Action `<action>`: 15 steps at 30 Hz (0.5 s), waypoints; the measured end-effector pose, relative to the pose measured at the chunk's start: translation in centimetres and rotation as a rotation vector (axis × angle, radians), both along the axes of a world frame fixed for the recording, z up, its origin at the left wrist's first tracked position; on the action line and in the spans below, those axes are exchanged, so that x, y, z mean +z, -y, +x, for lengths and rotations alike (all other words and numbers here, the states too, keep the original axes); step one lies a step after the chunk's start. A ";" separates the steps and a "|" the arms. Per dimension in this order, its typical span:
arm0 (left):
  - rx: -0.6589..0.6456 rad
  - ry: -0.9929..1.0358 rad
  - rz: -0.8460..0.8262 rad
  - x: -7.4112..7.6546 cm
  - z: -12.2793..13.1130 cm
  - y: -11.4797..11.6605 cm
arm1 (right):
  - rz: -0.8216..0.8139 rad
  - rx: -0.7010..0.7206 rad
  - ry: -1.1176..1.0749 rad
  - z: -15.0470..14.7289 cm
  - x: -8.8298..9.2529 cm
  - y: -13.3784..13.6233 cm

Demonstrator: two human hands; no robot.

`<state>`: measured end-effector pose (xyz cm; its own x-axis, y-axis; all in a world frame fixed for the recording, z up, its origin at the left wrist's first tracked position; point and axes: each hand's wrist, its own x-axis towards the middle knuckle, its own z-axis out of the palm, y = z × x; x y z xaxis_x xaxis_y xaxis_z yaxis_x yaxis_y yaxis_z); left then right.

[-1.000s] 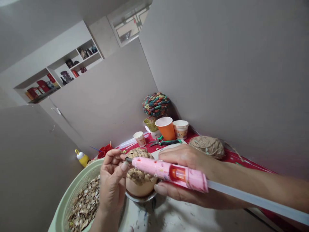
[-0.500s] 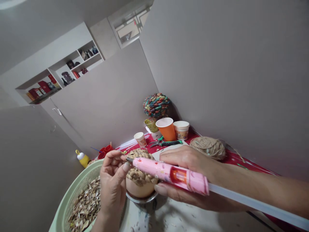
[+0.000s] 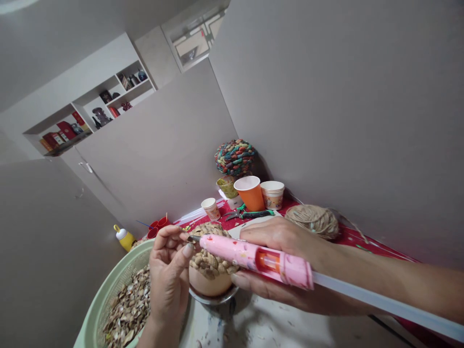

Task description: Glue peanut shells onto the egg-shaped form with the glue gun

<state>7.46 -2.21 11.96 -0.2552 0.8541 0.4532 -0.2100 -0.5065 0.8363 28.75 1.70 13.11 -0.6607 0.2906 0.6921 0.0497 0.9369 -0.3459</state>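
My right hand (image 3: 275, 241) grips a pink hot glue gun (image 3: 232, 251) with a long translucent glue stick (image 3: 384, 300) out of its back end. The dark nozzle (image 3: 195, 239) points left and meets the fingertips of my left hand (image 3: 172, 266). Those fingers are closed in a pinch on what looks like a small brown shell piece, mostly hidden. Behind the gun stands a rounded, pale form (image 3: 208, 285), its upper part covered with tan shell pieces (image 3: 207, 265). It rests in a shallow metal dish (image 3: 216, 300).
A green basket (image 3: 94, 295) of loose shells (image 3: 130, 302) stands at left. Behind are a multicoloured ball (image 3: 235, 157), an orange cup (image 3: 250, 195), paper cups (image 3: 272, 195), green-handled pliers (image 3: 253, 214) and a twine ball (image 3: 311, 221). Grey panels (image 3: 344, 121) rise behind the table.
The glue gun has shifted very slightly, its nozzle still at my left fingertips. Both hands keep their grips, and everything else stays in place.
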 end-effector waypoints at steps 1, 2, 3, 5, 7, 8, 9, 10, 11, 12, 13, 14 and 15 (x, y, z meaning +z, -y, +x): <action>0.000 0.000 0.001 0.0 0.0 0.0 | -0.002 0.003 0.009 0.0 0.1 0.0; 0.001 0.001 0.002 0.0 0.0 0.0 | -0.002 0.006 0.016 0.0 0.1 0.1; 0.003 0.002 0.002 0.0 0.0 0.1 | -0.001 0.008 0.027 0.1 0.2 0.1; 0.005 0.004 0.000 0.0 0.0 0.1 | -0.002 0.008 0.048 0.1 0.2 0.1; 0.007 0.006 0.001 0.0 0.0 0.2 | 0.003 0.014 0.047 0.2 0.1 0.0; 0.006 0.006 0.002 0.0 0.1 0.2 | 0.002 0.016 0.044 0.1 0.0 0.0; 0.005 0.007 0.007 0.0 0.1 0.1 | -0.001 0.019 0.031 0.1 -0.1 -0.1; 0.003 0.007 0.012 0.0 0.0 0.1 | -0.006 0.024 0.012 0.1 -0.2 -0.2; -0.001 0.008 0.019 -0.1 0.0 0.1 | -0.010 0.031 -0.007 0.0 -0.3 -0.3; -0.006 0.009 0.025 -0.1 0.0 0.0 | -0.014 0.037 -0.023 0.0 -0.4 -0.3; -0.010 0.010 0.031 -0.1 -0.1 0.0 | -0.019 0.038 -0.035 -0.1 -0.5 -0.4; -0.014 0.011 0.036 -0.2 -0.1 -0.1 | -0.022 0.035 -0.038 -0.1 -0.6 -0.5; -0.016 0.012 0.039 -0.2 -0.1 -0.1 | -0.021 0.030 -0.035 -0.2 -0.7 -0.5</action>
<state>7.31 -2.08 11.78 -0.2469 0.8399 0.4833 -0.2280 -0.5351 0.8135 28.59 2.19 12.41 -0.6450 0.2857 0.7087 0.0088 0.9302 -0.3670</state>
